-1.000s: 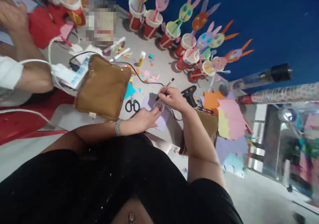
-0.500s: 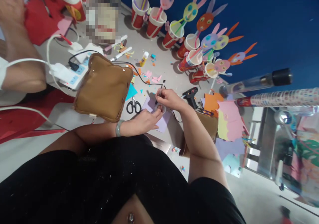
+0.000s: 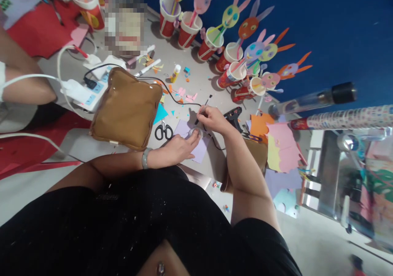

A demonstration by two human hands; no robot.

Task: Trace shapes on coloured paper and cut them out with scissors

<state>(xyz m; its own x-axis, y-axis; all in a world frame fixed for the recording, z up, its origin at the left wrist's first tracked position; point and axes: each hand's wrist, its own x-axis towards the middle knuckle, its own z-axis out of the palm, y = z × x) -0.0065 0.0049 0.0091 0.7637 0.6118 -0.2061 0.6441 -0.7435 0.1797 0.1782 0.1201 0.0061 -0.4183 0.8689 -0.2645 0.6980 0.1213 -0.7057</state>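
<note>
By the near edge of the tabletop [image 3: 216, 158], the round piece [image 3: 199, 132] on purple paper [image 3: 200, 152] could slip if the left hand [image 3: 181, 148], fingers outstretched on it, presses too lightly while the right hand [image 3: 212, 120], pinching a pen [image 3: 207, 101], pushes sideways.

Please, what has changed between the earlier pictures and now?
Since half a second ago, the right hand has drawn slightly away from the round piece, its pen leaning further right. The co-worker's hand has left the view; the forearm remains. The left hand stays on the round piece; the scissors are unmoved.
</note>
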